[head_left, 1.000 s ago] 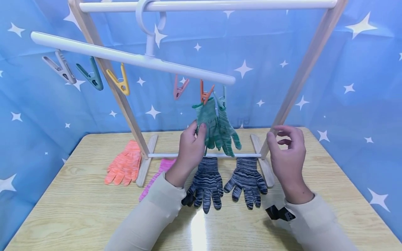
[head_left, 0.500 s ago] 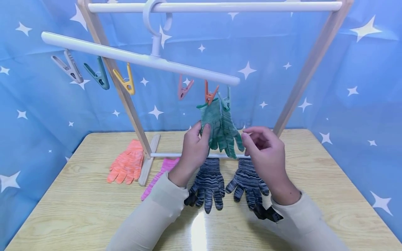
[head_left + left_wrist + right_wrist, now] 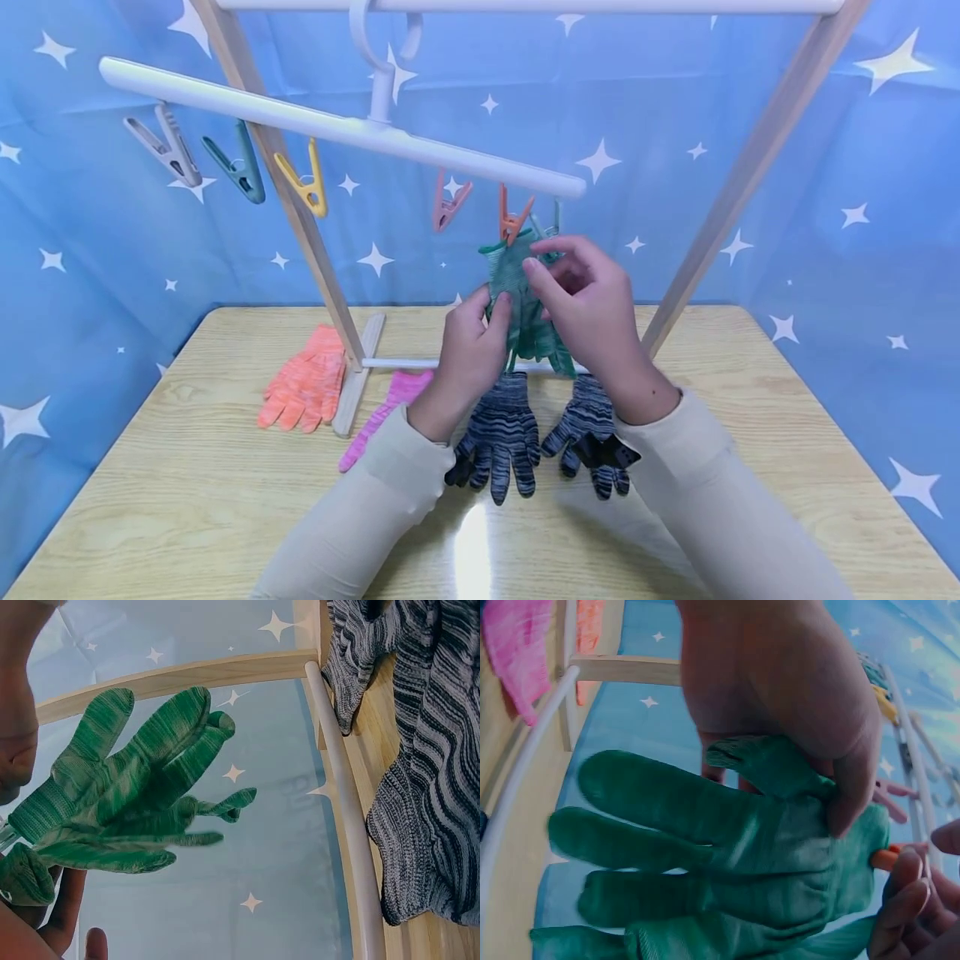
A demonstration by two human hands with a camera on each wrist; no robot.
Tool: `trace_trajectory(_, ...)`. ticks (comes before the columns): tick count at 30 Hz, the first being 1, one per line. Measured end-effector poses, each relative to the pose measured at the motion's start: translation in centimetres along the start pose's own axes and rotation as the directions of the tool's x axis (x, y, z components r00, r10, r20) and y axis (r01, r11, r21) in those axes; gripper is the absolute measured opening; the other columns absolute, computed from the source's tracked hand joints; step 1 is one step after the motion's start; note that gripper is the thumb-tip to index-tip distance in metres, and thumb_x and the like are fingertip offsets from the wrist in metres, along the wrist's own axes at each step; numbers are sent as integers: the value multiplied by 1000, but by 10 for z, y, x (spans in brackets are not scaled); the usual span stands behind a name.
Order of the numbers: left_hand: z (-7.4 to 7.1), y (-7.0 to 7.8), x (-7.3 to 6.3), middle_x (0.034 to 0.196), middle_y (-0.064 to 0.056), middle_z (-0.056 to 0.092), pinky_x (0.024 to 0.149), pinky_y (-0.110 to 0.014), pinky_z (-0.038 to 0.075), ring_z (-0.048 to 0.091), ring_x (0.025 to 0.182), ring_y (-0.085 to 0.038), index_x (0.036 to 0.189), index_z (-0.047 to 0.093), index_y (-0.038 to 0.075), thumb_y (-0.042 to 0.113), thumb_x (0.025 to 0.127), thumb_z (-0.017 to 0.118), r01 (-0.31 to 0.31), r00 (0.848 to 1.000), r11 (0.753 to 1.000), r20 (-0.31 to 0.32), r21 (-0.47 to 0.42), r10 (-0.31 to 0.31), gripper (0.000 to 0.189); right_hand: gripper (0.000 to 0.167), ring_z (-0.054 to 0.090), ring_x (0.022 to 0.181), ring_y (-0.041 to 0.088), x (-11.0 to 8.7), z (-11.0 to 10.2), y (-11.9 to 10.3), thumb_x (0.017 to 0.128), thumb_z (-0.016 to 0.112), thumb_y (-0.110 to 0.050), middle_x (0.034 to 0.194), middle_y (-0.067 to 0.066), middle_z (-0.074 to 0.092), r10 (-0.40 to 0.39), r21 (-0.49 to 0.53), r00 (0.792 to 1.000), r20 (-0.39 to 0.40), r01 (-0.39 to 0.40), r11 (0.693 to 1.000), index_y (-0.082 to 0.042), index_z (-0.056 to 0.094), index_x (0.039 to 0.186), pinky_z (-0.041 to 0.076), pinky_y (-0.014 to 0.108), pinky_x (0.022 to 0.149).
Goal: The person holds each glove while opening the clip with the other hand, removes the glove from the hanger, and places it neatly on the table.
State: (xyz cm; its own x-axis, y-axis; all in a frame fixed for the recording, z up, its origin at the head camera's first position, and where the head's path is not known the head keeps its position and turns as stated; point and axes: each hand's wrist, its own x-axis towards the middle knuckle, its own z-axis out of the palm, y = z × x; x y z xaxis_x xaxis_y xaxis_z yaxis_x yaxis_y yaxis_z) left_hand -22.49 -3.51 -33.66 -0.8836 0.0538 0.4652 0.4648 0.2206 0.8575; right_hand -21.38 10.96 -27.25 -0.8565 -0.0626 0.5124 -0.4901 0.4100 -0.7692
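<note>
In the head view, the main change is the right hand (image 3: 592,296): half a second ago it was low beside the hanging glove fingers, and now it is up in front of the green glove (image 3: 513,271), near the cuff and the orange clip (image 3: 512,223). The left hand (image 3: 471,342) keeps its pinch on the glove's left edge, thumb in front. I judge that this turns the work from one-handed steadying into two hands at the cuff end. The glove hangs from the orange clip under the white hanger bar (image 3: 330,125); a light teal clip (image 3: 557,218) shows beside it, and a second green glove (image 3: 561,360) is mostly covered. Two striped gloves (image 3: 502,442) lie on the bench (image 3: 187,500) below. In the left wrist view, the green fingers spread loose, well apart from the white lower rail (image 3: 342,795), and the right hand is cut off by the edge. In the right wrist view, the left thumb presses the glove near its cuff; the right hand's fingers are bent, thumb near them, just beside the orange clip, and I cannot tell whether they grip anything.
</note>
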Motion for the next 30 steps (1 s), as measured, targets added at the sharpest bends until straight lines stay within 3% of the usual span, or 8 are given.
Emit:
trace_trajectory(6, 1, 1, 0, 94, -11, 69, 81, -34, 59, 66, 93, -15, 110, 67, 4, 22, 106, 47, -4, 1000, 1000, -3, -9, 3, 28, 33, 63, 62, 30, 11, -1, -7, 98, 63, -35, 78, 12, 68, -4, -19, 1000, 4, 4, 1000, -14, 65, 123, 54, 30, 57)
trace_trajectory(13, 1, 1, 1, 110, -11, 72, 85, -33, 59, 70, 103, -17, 116, 67, 4, 23, 106, 46, -9, 1000, 1000, 6, -8, 9, 30, 32, 60, 56, 19, 17, -4, -11, 98, 63, -34, 75, 12, 68, -34, -64, 999, -19, 32, 997, -13, 65, 123, 53, 29, 55)
trace_trajectory(23, -2, 0, 1, 89, -10, 70, 80, -33, 60, 68, 86, -14, 113, 68, 3, 23, 106, 46, -48, 999, 998, 0, 46, 48, 30, 39, 59, 57, 14, 22, -2, -16, 98, 64, -33, 71, 5, 68, -94, -158, 995, -29, 88, 983, -13, 64, 131, 47, 27, 51)
trace_trajectory(30, -1, 0, 1, 76, -7, 66, 72, -28, 59, 67, 77, -11, 105, 68, 4, 22, 106, 46, -73, 997, 995, -4, 71, 74, 29, 41, 58, 57, 14, 26, 1, -17, 98, 64, -33, 69, 5, 69, -87, -191, 996, -18, 82, 978, -12, 63, 133, 43, 29, 50)
